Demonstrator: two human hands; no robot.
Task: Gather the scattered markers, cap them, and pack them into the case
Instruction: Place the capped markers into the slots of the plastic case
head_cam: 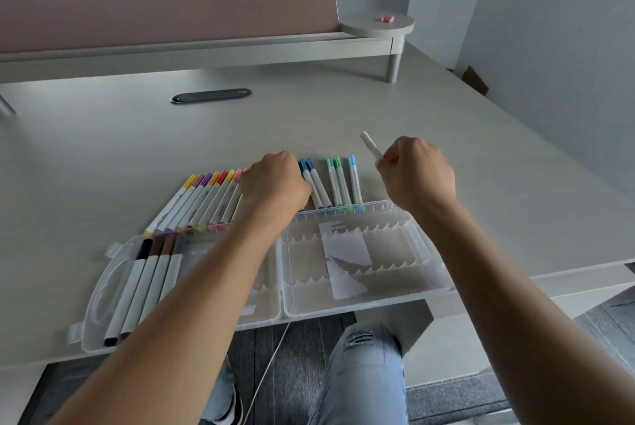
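Pale desk (103, 156), grey walls, open clear case (360, 253) at near edge.
Right hand (417, 177) pinches white marker (371, 144); left hand (275, 184) curled over marker row (202, 201), grip unclear.

Soft, even daylight, brightest on the far part of the pale grey table (309, 122). Shadows are faint and diffuse. Wide-angle distortion bends straight edges near the borders; fine detail looks slightly soft.

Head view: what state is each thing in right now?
Clear plastic marker case: open flat, left half holding four markers.
Row of coloured capped markers: lying on the desk beyond the case.
White marker: gripped in right hand.
Left hand: fingers curled over the row.
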